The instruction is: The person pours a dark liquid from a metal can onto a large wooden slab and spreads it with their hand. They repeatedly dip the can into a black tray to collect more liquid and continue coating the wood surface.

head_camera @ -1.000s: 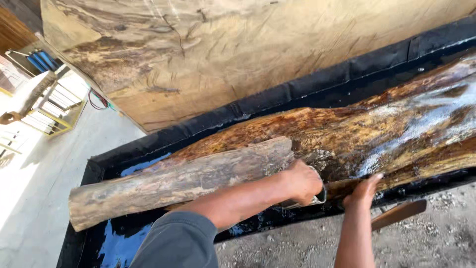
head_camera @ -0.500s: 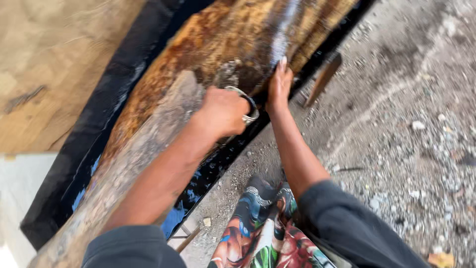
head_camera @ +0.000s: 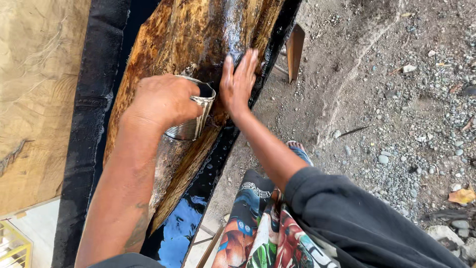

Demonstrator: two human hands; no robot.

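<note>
A long, wet, brown slab of rough wood (head_camera: pixel 178 39) lies in a black-lined trough (head_camera: pixel 89 114) holding water. My left hand (head_camera: pixel 161 101) grips a ribbed metal tin can (head_camera: pixel 193 116), tilted over the slab. My right hand (head_camera: pixel 238 82) lies flat with fingers spread on the wet, shiny surface of the wood, just right of the can.
A large pale wooden board (head_camera: pixel 34 84) stands left of the trough. Gravel and dirt ground (head_camera: pixel 396 99) spreads to the right. A wooden stake (head_camera: pixel 295 49) leans at the trough's edge. My patterned shorts (head_camera: pixel 258 228) and a sandalled foot (head_camera: pixel 300 151) show below.
The view has swung round so the slab runs up the frame. My left hand has raised and tilted the can; my right hand has slid further up the wet wood.
</note>
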